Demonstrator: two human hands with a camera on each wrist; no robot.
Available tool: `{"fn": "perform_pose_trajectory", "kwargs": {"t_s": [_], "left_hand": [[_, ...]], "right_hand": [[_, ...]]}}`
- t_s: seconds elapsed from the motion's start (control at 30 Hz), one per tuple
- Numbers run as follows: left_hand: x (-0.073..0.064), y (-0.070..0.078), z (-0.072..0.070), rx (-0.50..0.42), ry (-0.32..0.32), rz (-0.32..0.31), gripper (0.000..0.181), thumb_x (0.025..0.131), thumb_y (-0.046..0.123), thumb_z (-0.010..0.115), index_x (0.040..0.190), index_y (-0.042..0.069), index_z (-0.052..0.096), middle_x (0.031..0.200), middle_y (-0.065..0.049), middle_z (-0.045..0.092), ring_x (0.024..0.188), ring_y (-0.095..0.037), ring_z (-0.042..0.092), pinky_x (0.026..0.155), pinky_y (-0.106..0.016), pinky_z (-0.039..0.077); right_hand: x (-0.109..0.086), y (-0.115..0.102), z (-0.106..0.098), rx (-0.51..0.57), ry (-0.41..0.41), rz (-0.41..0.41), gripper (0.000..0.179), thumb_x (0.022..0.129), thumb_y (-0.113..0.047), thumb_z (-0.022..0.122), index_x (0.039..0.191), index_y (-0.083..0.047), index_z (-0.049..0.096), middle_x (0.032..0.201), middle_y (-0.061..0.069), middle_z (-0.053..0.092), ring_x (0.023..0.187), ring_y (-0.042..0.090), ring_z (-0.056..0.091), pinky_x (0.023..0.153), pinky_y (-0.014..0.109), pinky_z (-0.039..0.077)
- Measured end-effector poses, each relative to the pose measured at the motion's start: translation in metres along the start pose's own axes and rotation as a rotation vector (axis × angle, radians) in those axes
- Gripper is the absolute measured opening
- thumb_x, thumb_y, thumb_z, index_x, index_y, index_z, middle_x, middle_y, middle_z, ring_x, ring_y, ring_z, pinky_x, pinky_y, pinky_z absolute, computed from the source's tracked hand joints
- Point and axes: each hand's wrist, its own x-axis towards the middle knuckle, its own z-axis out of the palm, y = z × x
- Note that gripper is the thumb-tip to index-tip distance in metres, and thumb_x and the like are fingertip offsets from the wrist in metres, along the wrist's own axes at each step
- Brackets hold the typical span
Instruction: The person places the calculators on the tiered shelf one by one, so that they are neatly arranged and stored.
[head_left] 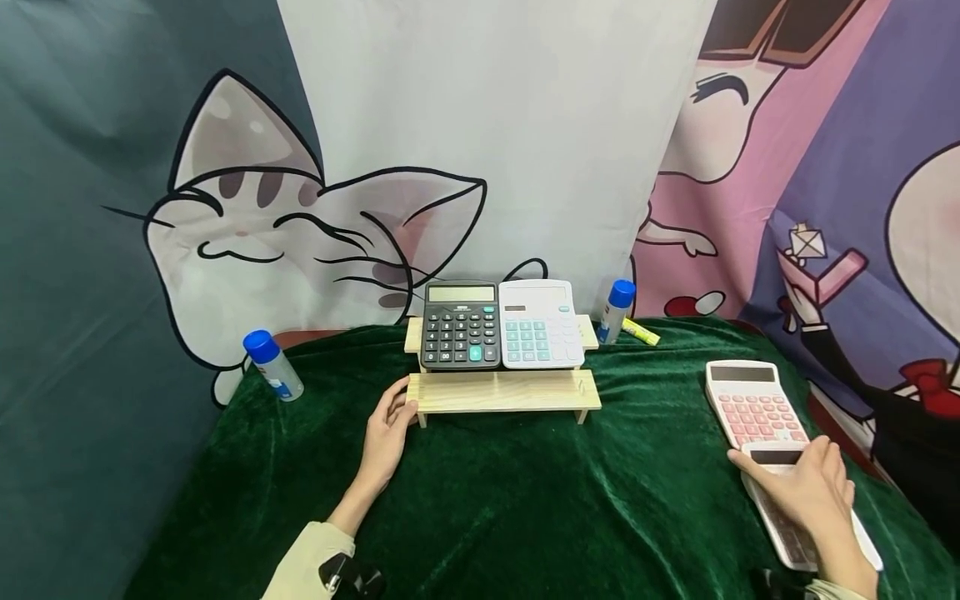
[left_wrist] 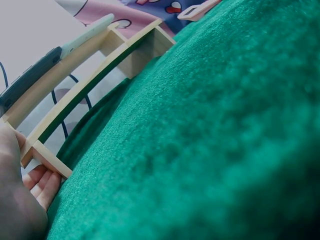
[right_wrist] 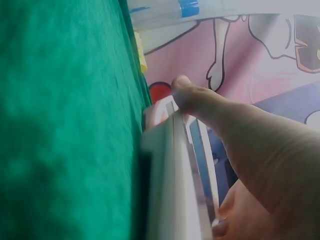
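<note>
A two-step wooden stand [head_left: 502, 392] stands in the middle of the cloth. My left hand [head_left: 386, 433] grips its left end, and in the left wrist view the fingers [left_wrist: 46, 187] reach round the end support. A black calculator [head_left: 461, 327] and a white calculator with teal keys [head_left: 537, 329] lean side by side on the upper step; the lower step is bare. At the right, my right hand [head_left: 810, 492] holds another white calculator [head_left: 780, 523] across its width, hiding many of its keys. Just beyond it lies a pink-keyed calculator [head_left: 757, 414].
One blue-capped bottle [head_left: 273, 367] stands tilted in view at the left, another blue-capped bottle [head_left: 617, 312] behind the stand at the right. A yellow tube [head_left: 641, 332] lies by it. Green velvet cloth [head_left: 525, 508] covers the table, and a printed cartoon backdrop [head_left: 495, 125] hangs behind.
</note>
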Motion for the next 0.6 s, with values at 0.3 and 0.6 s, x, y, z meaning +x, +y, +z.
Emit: {"fn": "perform_pose_trajectory", "kwargs": {"t_s": [0.3,0.6], "left_hand": [[0.000,0.000,0.001,0.002,0.014,0.006,0.045,0.104,0.021,0.053,0.148,0.018,0.045,0.132,-0.013,0.058,0.108,-0.007,0.060,0.089,-0.018,0.053],[0.000,0.001,0.000,-0.013,0.013,0.008,0.044,0.104,0.020,0.053,0.148,0.017,0.046,0.132,-0.015,0.058,0.107,-0.005,0.060,0.087,-0.016,0.052]], "right_hand": [[-0.004,0.008,-0.011,-0.113,-0.295,0.238,0.142,0.073,-0.082,0.062,0.132,0.031,-0.001,0.119,0.048,0.021,0.110,0.060,0.032,0.091,0.069,0.038],[-0.005,0.006,-0.011,-0.161,-0.304,0.210,0.144,0.066,-0.085,0.066,0.133,0.028,0.005,0.118,0.050,0.024,0.110,0.064,0.031,0.087,0.073,0.035]]}}
